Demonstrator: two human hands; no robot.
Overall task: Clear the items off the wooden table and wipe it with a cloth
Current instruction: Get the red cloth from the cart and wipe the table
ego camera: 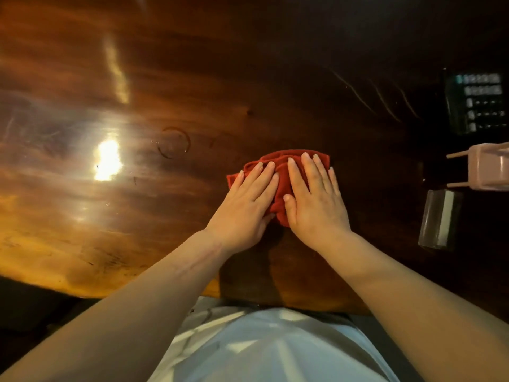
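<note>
A: Which step is in hand?

B: The wiping, by the look of it. The red cloth lies bunched on the wooden counter, a little in from its near edge and right of the middle, and both hands press on it.

A: So the clearing is finished?

B: Not wholly, as a judgement. Toward the right edge there are a dark keypad-like device, a pink holder and a clear box; in the gloom it cannot be told for sure whether they rest on the counter or beside it.

A: How are the hands set?

B: The left hand lies palm down on the cloth's left part, and the right hand lies palm down on its right part. The fingers are stretched flat and slightly spread, pressing the cloth rather than clenching it. Both forearms reach forward from the near edge, and the thumbs nearly meet over the cloth's middle.

A: What does the next move call for?

B: Likely a sweep to the left, keeping the pressure even. A faint ring mark sits just beyond the cloth on that side, near the bright glare, and it looks unwiped.
</note>
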